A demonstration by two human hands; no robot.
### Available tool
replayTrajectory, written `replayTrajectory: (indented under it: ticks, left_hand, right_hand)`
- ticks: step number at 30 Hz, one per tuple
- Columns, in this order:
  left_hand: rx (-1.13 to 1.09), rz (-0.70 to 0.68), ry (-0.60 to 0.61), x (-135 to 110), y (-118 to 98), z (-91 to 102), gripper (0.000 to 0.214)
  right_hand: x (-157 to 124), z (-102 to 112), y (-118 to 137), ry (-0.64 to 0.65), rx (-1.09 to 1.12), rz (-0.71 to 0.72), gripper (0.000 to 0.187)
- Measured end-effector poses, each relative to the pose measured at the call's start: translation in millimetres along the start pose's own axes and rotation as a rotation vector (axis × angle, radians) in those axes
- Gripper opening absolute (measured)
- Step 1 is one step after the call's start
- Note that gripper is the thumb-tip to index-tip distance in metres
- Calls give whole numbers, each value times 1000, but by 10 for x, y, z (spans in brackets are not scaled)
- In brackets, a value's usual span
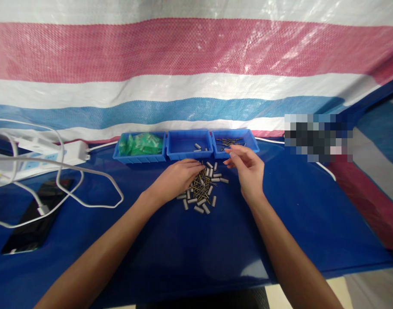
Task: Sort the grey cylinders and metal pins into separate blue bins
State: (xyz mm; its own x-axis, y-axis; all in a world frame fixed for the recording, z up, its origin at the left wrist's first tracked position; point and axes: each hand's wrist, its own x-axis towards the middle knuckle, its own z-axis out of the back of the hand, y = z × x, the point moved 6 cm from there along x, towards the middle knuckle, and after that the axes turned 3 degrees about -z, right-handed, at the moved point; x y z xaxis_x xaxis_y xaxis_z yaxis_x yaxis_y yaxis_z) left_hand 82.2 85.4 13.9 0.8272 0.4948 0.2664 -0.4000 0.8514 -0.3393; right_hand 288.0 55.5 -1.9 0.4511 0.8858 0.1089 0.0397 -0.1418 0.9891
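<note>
Head view: left hand (174, 177) hides some metal pieces (201, 189); I can't tell its or right hand's (249, 171) grip.

We see glare on the sheet (196, 51) behind the table (196, 253), a pale reflection (254, 269) near its front edge, pixelation (315, 137) at its far right.

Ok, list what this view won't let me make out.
Head view:
Left hand: its back hides what lies beneath.
Right hand: fingertip detail too small to tell whether it holds anything.
Power strip: cut off by left edge.
Dark patch at right: pixelated, unidentifiable.
</note>
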Motion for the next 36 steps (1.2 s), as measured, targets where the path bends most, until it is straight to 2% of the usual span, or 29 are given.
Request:
replayTrajectory:
  ticks: [4, 8, 18, 21, 26, 29, 32, 36]
  left_hand:
    - [-7, 7, -23, -24, 86, 2, 40]
    - [8, 42, -37, -45, 154, 14, 33]
    - [100, 106, -66, -50, 134, 58, 25]
    - [-51, 160, -157, -56, 147, 141, 23]
    - [-469, 290, -409, -68, 189, 307, 13]
    - [-682, 323, -508, -74, 211, 329, 20]
    - [-722, 297, -529, -72, 199, 337, 24]
    - [-643, 279, -501, -72, 178, 341, 24]
  right_hand:
    - [-2, -10, 4, 32, -7, 17, 23]
    - [-7, -14, -7, 34, 11, 12, 19]
    - [-17, -31, -14, 43, -2, 11, 21]
    - [-19, -43, -26, 57, -8, -5, 20]
    - [-50, -119, -49, 175, -50, -31, 22]
    - [-106, -199, -53, 270, -56, -47, 27]
    - [-167, -268, -67, 333, -47, -75, 35]
    - [-199, -300, -105, 361, -47, -102, 40]
